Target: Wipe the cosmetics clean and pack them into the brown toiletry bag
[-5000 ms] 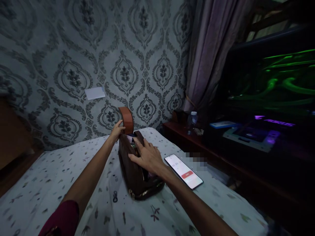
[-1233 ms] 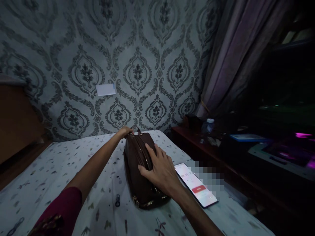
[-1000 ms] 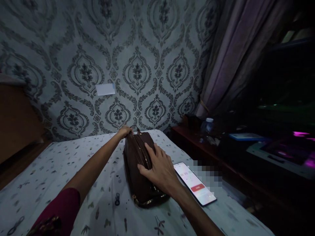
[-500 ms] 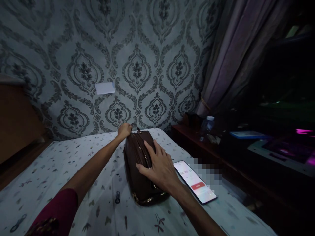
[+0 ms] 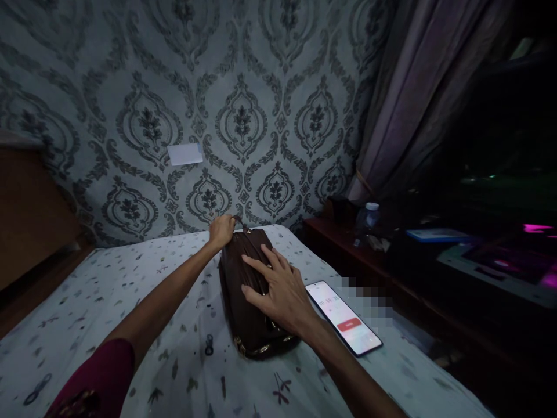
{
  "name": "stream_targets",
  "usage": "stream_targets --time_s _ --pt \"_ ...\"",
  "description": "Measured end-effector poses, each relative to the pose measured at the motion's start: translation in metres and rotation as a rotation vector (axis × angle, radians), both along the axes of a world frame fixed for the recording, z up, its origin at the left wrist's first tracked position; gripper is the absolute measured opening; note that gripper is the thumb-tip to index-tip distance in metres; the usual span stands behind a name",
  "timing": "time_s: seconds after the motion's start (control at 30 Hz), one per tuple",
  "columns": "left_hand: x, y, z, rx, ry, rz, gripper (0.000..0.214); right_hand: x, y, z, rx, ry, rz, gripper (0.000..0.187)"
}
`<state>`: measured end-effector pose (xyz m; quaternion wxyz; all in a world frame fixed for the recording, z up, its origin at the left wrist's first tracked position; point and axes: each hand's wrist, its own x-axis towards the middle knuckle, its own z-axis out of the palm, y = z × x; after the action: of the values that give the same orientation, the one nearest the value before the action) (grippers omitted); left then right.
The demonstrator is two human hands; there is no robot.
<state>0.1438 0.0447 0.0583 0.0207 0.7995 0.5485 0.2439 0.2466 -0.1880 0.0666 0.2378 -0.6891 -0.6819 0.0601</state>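
Observation:
A brown leather bag (image 5: 241, 316) with gold zippers lies on a bed with a patterned white sheet, its top end toward the wall. My left hand (image 5: 222, 230) is closed at the bag's far top corner, by the carry handle (image 5: 244, 225); its fingertips are partly hidden. My right hand (image 5: 282, 290) rests over the front of the bag with fingers spread, covering part of the zipper. Just right of that hand lies a phone (image 5: 343, 319) with a lit screen showing a timer and a red button.
The white sheet (image 5: 174, 325) spreads around the bag. Behind it stands a wall with damask paper and a white card (image 5: 185, 154). A wooden cabinet (image 5: 35, 209) is on the left. To the right, a clear bottle (image 5: 369, 217) stands on a dark red ledge, near a curtain (image 5: 400, 104).
My right hand has settled a little lower and flatter on the bag, its fingers shifting slightly left. The left hand keeps its place at the top corner.

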Motion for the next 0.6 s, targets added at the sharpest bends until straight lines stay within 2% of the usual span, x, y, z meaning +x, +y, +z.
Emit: stream_targets --time_s 0.17,0.4,0.6 --pt "-0.002 0.006 -0.002 -0.029 -0.018 -0.068 0.033 0.001 0.001 -0.003 0.008 -0.004 0.002 0.061" --pt "-0.003 0.019 0.004 -0.191 -0.025 -0.177 0.036 0.003 0.0 -0.006 0.03 -0.028 0.019 0.061" --pt "-0.002 0.011 0.006 -0.157 -0.016 -0.11 0.036 0.003 0.0 -0.006 0.034 -0.022 0.018 0.061"
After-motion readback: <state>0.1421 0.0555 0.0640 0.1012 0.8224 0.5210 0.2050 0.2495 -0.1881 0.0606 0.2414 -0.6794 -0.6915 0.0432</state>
